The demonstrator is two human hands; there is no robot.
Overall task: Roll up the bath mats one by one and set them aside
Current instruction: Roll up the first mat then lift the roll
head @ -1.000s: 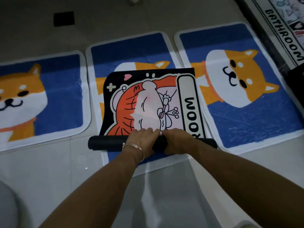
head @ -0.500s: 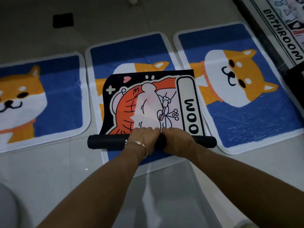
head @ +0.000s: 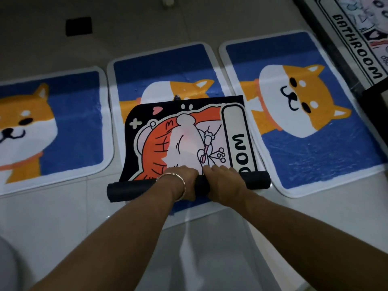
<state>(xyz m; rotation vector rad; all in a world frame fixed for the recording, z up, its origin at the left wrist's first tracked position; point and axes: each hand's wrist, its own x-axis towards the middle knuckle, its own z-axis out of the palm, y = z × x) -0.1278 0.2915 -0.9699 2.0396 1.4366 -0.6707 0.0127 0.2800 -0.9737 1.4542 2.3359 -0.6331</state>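
Floor [head: 52, 223] is pale glossy tile, w/ three blue dog mats laid beyond the hands. Black mat [head: 189, 133] atop the middle one reads "OOM"; another, far right, reads "BATHROOM" [head: 357, 47]. Left hand [head: 180, 177] & right hand [head: 224, 179] press side by side, curled over its roll [head: 130, 190]. Roll's further along than 1s ago.

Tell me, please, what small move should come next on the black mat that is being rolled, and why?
Probably roll it forward another turn: both the left hand and right hand press on the roll's middle, and much of the black mat lies flat ahead.
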